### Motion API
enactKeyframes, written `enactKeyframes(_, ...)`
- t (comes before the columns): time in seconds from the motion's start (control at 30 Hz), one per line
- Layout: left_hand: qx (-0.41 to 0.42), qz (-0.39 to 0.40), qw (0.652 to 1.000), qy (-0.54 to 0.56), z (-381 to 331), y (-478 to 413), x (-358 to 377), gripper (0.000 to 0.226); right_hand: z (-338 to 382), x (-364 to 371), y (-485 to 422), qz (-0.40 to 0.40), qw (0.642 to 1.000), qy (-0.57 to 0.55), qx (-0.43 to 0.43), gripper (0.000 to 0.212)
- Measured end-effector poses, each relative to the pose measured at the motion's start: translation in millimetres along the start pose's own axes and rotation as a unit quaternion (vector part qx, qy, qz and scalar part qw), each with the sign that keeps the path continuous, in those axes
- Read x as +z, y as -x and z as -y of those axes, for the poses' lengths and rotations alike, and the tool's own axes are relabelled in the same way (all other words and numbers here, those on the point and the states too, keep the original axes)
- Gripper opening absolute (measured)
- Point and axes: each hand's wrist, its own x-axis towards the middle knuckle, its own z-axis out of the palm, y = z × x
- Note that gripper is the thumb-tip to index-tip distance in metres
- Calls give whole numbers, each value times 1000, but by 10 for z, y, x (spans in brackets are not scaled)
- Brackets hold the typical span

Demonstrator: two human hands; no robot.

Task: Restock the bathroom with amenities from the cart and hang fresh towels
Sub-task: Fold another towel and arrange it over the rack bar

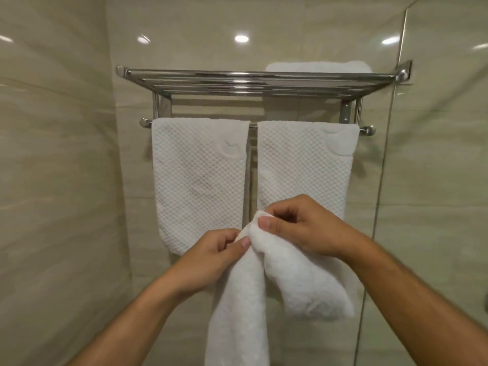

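- Your left hand (211,256) and right hand (303,228) both pinch the top edge of a plain white terry towel (243,299).
- Two white waffle-weave towels (200,180) hang beyond, on the chrome rack (253,80).

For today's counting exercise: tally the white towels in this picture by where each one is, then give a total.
Hanging on the rack's lower bar: 2 (left towel, right towel)
Folded on the top shelf: 1 (folded towel)
Held in the hands: 1 (held towel)
Total: 4
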Motion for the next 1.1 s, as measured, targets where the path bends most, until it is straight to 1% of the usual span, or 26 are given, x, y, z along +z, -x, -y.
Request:
enactKeyframes(0.07, -28, 12, 999, 18, 64, 14, 17, 55, -47, -71, 21, -35, 999, -30, -4, 31)
enactKeyframes(0.13, -37, -1, 999, 37, 98, 26, 43, 54, -91, -159, 43, -53, 997, -53, -4, 33)
enactKeyframes(0.23, -46, -2, 998, 31, 113, 25, 66, 55, -136, -284, 83, -72, 992, -103, -7, 35)
enactKeyframes(0.37, -54, 24, 998, 14, 126, 37, 55, 49, -237, -477, 144, -137, 977, -164, -8, 33)
enactKeyframes(0.47, -65, 49, 997, 1, 193, 66, -13, 64, -337, -629, 185, -199, 960, -196, -5, 37)
enactKeyframes(0.5, -69, 45, 997, -6, 235, 70, -31, 70, -373, -671, 203, -213, 955, -207, -1, 37)
enactKeyframes(0.57, -77, 11, 997, -18, 300, 65, -42, 83, -441, -746, 260, -224, 950, -219, 10, 37)
enactKeyframes(0.6, -78, -13, 997, -21, 326, 51, -47, 86, -477, -780, 296, -221, 951, -217, 14, 38)
enactKeyframes(0.67, -75, -58, 995, -2, 335, 8, -52, 81, -551, -846, 367, -196, 958, -209, 21, 42)
enactKeyframes(0.77, -73, -69, 994, 52, 216, -59, -51, 67, -623, -935, 472, -135, 968, -211, 25, 44)
enactKeyframes(0.8, -69, -70, 994, 49, 142, -80, -32, 61, -630, -956, 508, -110, 970, -217, 22, 44)
enactKeyframes(0.87, -52, -92, 994, -13, -16, -126, 41, 48, -617, -976, 571, -50, 973, -227, 15, 47)
enactKeyframes(0.97, -1, -132, 984, -121, -230, -234, 213, 29, -535, -855, 574, 23, 978, -208, -11, 45)
enactKeyframes(1.03, 28, -128, 979, -159, -343, -315, 360, 18, -510, -629, 483, 22, 985, -170, -27, 39)
enactKeyframes(1.1, 62, -102, 973, -199, -444, -371, 496, 10, -536, -363, 383, -16, 991, -127, -37, 25)
